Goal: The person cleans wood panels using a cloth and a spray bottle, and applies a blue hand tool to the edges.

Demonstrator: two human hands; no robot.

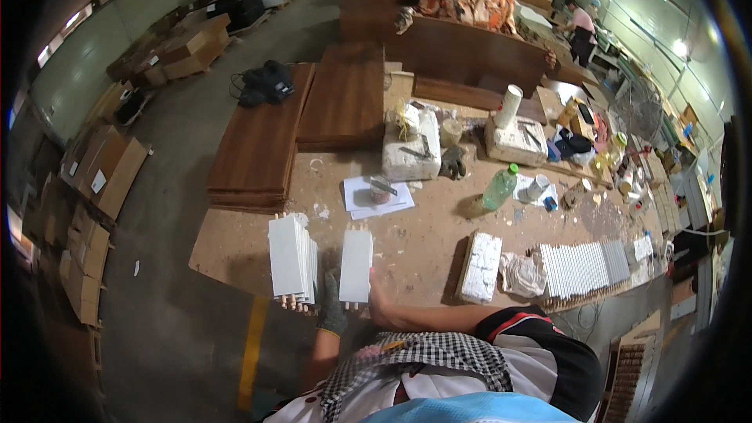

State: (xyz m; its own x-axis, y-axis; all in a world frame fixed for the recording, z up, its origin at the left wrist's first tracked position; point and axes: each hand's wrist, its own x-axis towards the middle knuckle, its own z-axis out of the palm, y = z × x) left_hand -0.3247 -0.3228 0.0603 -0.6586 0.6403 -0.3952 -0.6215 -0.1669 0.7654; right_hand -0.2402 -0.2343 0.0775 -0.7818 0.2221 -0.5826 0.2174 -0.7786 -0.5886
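A small white panel [356, 265] with wooden dowels at its two ends is held between my hands near the front edge of the table. My right hand [381, 303], bare, closes on its right edge. On the panel's left edge is my left hand [332, 307] in a grey glove, its fingers partly hidden. Just left of that hand, a stack of similar white panels [290, 257] with dowel ends sits at the table's edge.
Brown boards [254, 141] are piled at the far left of the worktable [235, 244]. A green bottle [500, 188], a white-crusted block [479, 266], a crumpled cloth [522, 274] and a row of white panels [583, 269] stand rightward. Across, a person [470, 4] holds a large brown board [470, 51].
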